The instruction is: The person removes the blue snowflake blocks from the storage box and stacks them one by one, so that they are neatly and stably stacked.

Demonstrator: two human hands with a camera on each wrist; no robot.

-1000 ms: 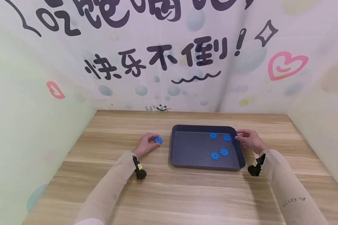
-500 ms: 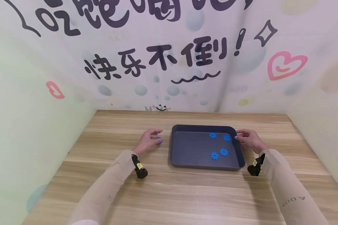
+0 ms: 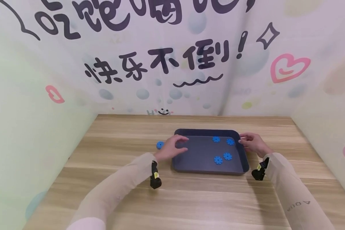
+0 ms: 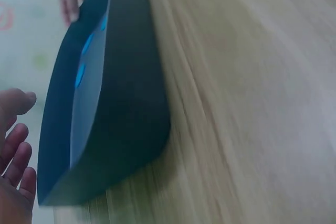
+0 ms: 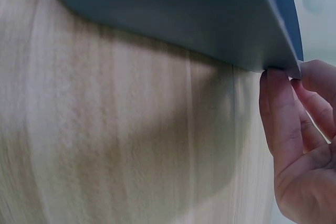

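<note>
My left hand [image 3: 169, 148] is over the left rim of a dark grey tray [image 3: 195, 153], with thumb and fingers spread apart and nothing between them. In the left wrist view, the fingers [image 4: 18, 158] appear beside the tray wall [image 4: 123, 93]. A blue notched disc [image 3: 159, 145] lies on the table just behind that hand, left of the tray. At the tray's right side my right hand [image 3: 254, 143] pinches the rim; the right wrist view shows fingers [image 5: 286, 114] against the outer wall and the thumb at the rim's top.
Several blue notched discs, one of them a front disc [image 3: 218, 160], lie in the tray's right half. The wood-grain table [image 3: 189, 198] ends at a printed back curtain [image 3: 132, 99], with pale walls on both sides. Each wrist wears a black camera [image 3: 155, 179].
My left hand has let go of the blue notched disc on the table and moved right, to above the tray's left rim. The right hand keeps its place on the tray.
</note>
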